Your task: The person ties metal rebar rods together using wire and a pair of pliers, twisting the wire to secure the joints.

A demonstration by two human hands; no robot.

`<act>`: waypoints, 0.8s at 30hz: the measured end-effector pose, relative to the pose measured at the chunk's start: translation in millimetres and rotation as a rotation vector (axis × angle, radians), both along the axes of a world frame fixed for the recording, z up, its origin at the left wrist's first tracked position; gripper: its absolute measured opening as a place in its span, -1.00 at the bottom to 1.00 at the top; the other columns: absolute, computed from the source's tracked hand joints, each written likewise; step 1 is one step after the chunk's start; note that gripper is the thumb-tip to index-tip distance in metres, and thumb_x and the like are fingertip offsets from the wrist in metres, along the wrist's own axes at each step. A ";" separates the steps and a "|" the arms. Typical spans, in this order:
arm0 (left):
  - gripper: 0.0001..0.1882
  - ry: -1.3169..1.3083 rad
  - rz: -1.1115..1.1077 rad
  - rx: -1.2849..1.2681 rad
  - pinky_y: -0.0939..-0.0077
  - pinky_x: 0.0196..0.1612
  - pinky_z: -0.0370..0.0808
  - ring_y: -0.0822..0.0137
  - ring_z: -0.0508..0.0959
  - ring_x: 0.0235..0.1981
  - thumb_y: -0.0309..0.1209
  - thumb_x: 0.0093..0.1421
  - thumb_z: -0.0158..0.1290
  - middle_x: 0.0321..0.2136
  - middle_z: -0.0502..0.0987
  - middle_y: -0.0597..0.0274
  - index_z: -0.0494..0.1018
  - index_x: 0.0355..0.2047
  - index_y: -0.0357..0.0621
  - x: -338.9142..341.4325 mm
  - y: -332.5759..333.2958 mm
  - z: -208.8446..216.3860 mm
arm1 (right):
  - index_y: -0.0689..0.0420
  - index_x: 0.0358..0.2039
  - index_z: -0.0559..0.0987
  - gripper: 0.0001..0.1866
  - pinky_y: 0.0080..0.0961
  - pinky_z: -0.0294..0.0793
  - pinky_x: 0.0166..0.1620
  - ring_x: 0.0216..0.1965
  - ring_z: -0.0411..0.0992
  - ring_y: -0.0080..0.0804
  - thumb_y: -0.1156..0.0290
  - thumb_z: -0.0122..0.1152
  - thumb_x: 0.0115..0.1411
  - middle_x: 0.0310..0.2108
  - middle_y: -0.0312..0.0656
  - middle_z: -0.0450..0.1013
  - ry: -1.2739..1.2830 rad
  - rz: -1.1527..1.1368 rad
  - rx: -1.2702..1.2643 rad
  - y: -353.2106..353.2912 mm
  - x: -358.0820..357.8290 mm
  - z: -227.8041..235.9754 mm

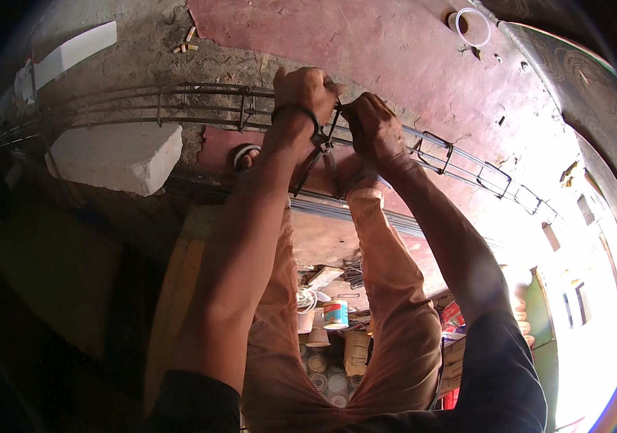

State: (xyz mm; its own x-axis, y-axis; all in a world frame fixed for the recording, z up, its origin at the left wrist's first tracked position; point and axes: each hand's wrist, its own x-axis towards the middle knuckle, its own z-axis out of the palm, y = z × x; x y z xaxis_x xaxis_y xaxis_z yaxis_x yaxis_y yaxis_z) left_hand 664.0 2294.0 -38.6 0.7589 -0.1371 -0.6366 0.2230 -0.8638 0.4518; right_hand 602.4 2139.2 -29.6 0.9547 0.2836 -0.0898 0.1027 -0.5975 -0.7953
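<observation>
A long rebar cage (203, 120) of thin steel rods and square stirrups runs across the view in front of me. My left hand (304, 92) is closed at its top rods, fingertips pinched together on something too small to make out. Close by on the right, my right hand (375, 128) is also closed at the cage, its fingers curled over a piece I cannot identify. Between and just below the hands is a dark metal tool with two splayed handles, resembling pincers (326, 145); neither hand visibly grips its handles.
A white block (122, 157) lies beside the cage at left. Loose steel rods (395, 218) run past my legs. A clear plastic cup (469, 27) lies at the far right. Tins (335, 315) and jars are below, between my legs. Dark boards (588, 90) line the right side.
</observation>
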 end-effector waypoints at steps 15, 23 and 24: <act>-0.85 -0.199 -0.106 -0.411 0.34 -0.21 0.52 0.15 0.60 -0.24 -0.46 0.10 0.18 -0.30 0.57 0.10 0.56 -0.31 -0.20 -3.5 36.4 2.8 | 0.18 -0.34 0.48 -0.87 -0.22 0.39 -0.18 -0.25 0.36 -0.06 0.60 0.18 0.07 -0.36 -0.12 0.40 -0.060 0.012 0.065 -4.6 -0.1 -15.0; -0.82 -0.336 -0.103 -0.617 0.31 -0.17 0.52 0.09 0.57 -0.26 -0.62 0.06 0.08 -0.31 0.54 0.13 0.56 -0.31 -0.16 -13.4 41.5 19.5 | 0.22 -0.33 0.46 -0.85 -0.21 0.40 -0.20 -0.27 0.38 -0.04 0.63 0.20 0.08 -0.38 -0.10 0.41 -0.069 -0.013 0.084 -6.9 1.7 -11.9; -0.82 -0.334 -0.103 -0.614 0.31 -0.17 0.52 0.09 0.57 -0.26 -0.62 0.06 0.08 -0.31 0.54 0.13 0.56 -0.31 -0.16 -14.6 44.6 17.9 | 0.23 -0.33 0.46 -0.85 -0.21 0.40 -0.20 -0.27 0.38 -0.04 0.63 0.20 0.07 -0.38 -0.09 0.41 -0.038 -0.014 0.102 -5.3 0.0 -10.9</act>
State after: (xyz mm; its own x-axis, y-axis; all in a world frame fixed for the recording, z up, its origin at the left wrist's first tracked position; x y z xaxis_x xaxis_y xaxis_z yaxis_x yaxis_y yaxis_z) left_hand 649.4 2338.6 -20.7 0.8641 -0.4781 -0.1572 -0.0811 -0.4405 0.8941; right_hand 602.4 2133.9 -40.5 0.9609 0.2757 -0.0252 0.1257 -0.5156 -0.8475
